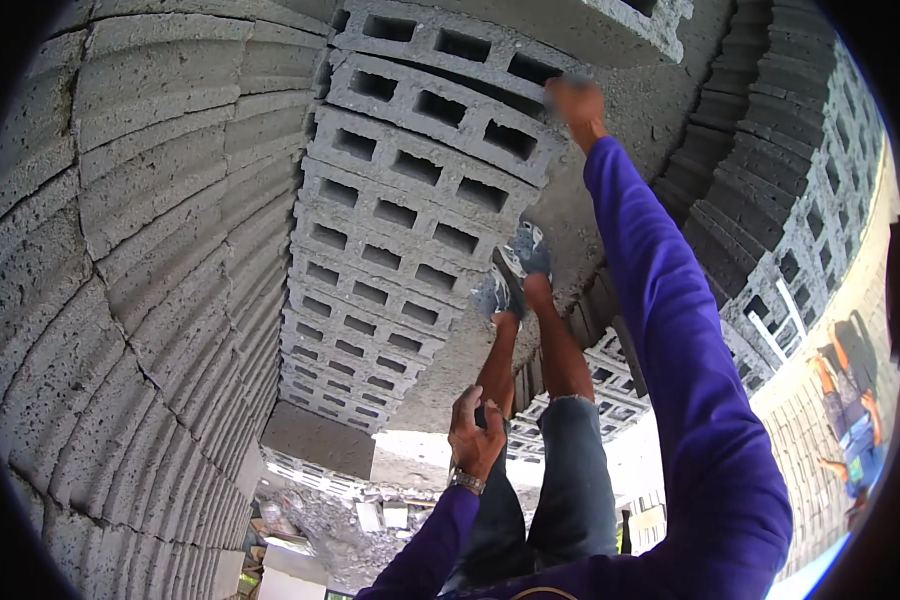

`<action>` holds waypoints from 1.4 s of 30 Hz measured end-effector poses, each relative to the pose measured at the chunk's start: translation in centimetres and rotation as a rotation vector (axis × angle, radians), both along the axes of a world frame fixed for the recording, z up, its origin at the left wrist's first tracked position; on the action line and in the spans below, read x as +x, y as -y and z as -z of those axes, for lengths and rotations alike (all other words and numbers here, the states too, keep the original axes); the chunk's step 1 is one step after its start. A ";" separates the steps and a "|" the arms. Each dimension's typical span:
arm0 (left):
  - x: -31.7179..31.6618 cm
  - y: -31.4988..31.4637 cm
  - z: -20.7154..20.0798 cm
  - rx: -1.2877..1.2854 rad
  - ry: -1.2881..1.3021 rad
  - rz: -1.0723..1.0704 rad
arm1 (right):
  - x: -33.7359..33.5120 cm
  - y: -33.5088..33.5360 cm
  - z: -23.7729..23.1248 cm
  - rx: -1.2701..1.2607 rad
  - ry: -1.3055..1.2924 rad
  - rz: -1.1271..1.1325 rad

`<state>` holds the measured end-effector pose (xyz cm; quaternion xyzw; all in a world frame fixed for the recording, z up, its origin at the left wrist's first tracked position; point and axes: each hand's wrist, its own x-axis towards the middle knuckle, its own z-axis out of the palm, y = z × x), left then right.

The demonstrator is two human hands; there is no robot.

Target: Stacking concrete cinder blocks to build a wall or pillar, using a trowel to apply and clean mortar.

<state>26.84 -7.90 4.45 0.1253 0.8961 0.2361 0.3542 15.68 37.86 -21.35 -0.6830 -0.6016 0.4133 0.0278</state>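
My right hand is stretched far forward, blurred at the fingers, and grips the right end of a grey hollow concrete block. A wedge-shaped gap separates that block from the concrete block behind it in the row. Near my knee, my left hand hangs with bent, parted fingers and nothing visible in it. A metal-banded watch circles that wrist. Both arms wear purple sleeves.
Ribbed concrete blocks rise as a tall stack at left. More blocks stand at right. My shoes are close to the row. Another concrete block lies at the top. Two people are at far right.
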 end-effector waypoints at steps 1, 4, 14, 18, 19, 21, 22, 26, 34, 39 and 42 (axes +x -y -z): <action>0.1 0.3 0.2 0.006 0.002 -0.002 | 0.4 0.6 0.5 0.006 0.002 -0.002; -0.1 2.1 0.3 0.011 0.043 -0.092 | 1.2 2.9 1.1 0.045 -0.041 0.024; -1.0 2.7 0.0 -0.016 0.112 -0.292 | 1.0 3.7 -0.1 -0.049 -0.059 -0.056; 0.1 -0.8 -0.1 0.083 0.104 -0.282 | 6.1 -1.3 -1.0 -0.065 0.001 -0.174; -0.5 0.1 -0.5 0.062 0.074 -0.294 | 5.2 1.4 -2.1 -0.097 -0.090 -0.112; -1.4 0.5 -0.8 0.043 0.000 -0.239 | 5.9 5.1 -4.9 -0.119 -0.147 -0.032; -1.3 -0.3 -0.8 0.040 0.037 -0.226 | 8.3 4.6 -6.1 -0.093 -0.097 -0.006; -2.9 -2.0 0.6 0.162 0.134 -0.435 | 13.3 5.3 -12.5 -0.096 -0.221 0.049; -22.4 -24.0 -2.4 0.479 -0.475 0.022 | 7.3 -4.6 -22.3 -0.150 -0.348 0.160; -34.3 -39.5 -0.8 0.298 -0.875 0.346 | 0.5 -8.7 -20.9 -0.101 -0.229 -0.078; -36.3 -45.6 1.9 0.082 -0.781 0.468 | 1.5 -11.1 -17.4 -0.050 -0.118 -0.182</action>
